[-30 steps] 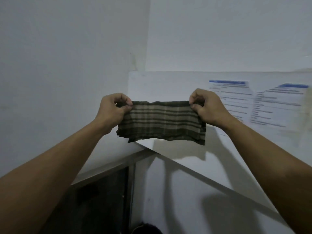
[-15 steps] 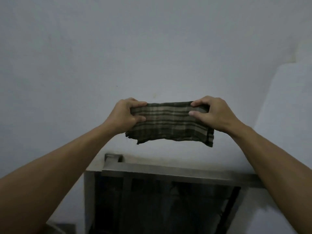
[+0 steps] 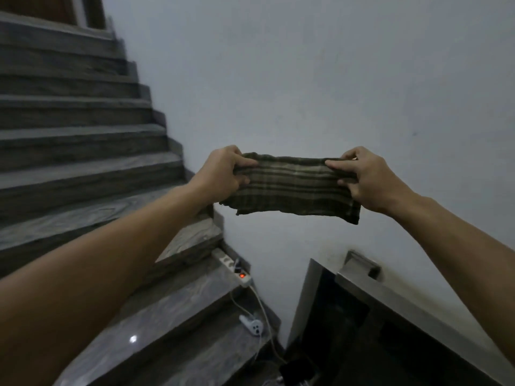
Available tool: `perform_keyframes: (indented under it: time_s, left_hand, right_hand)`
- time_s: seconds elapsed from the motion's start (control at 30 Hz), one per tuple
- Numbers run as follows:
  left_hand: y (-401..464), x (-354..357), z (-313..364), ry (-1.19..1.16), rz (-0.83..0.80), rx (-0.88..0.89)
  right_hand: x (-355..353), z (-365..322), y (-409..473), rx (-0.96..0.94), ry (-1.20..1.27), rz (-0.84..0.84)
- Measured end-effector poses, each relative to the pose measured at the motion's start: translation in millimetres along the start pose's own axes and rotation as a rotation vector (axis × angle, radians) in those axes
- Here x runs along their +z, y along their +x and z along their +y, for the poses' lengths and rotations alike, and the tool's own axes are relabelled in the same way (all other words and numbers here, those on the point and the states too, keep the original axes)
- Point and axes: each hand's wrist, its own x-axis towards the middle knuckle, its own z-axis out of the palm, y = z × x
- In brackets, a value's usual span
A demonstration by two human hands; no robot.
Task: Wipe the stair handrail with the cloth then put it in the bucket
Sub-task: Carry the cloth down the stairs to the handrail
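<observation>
Cloth (image 3: 292, 188): dark olive w/ pale plaid stripes. Stairs (image 3: 83, 151): grey, wood-grain streaks. Wall (image 3: 306, 79): plain white-grey. Power strip (image 3: 237, 270): white (red light on).

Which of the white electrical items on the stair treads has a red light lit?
The power strip lying against the wall on the upper tread; its switch glows red. The small white adapter sits one tread lower on the cable and shows no light.

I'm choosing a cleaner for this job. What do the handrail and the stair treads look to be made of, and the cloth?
Handrail: likely brushed stainless steel, given its flat grey satin face with a dull sheen.
Stair treads: polished stone or stone-look tile, grey with wavy veining and a bright light reflection.
Cloth: soft woven fabric, probably cotton, with a dark plaid weave, limp folds and a ragged lower edge.
</observation>
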Motion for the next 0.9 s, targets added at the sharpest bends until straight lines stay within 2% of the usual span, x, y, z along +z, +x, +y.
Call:
perform_keyframes:
  time_s: [0.27, 0.47, 0.63, 0.9]
  left_hand:
    - [-29.1, -78.8, -115.2, 0.198, 0.095, -0.187]
    - [-9.1, -176.1, -210.7, 0.281, 0.136, -0.306]
    - [19.6, -268.7, -269.2, 0.353, 0.167, -0.398]
    - [58.7, -386.8, -326.9, 0.3, 0.301, -0.487]
  right_hand:
    - [107.2, -96.6, 129.1, -0.225, 0.214, -0.011]
    - [167.4, -192.3, 246.5, -0.327, 0.289, -0.029]
    - [185.8, -267.5, 350.8, -0.382, 0.311, -0.034]
    - [198.0, -350.1, 485.4, -0.509, 0.334, -0.071]
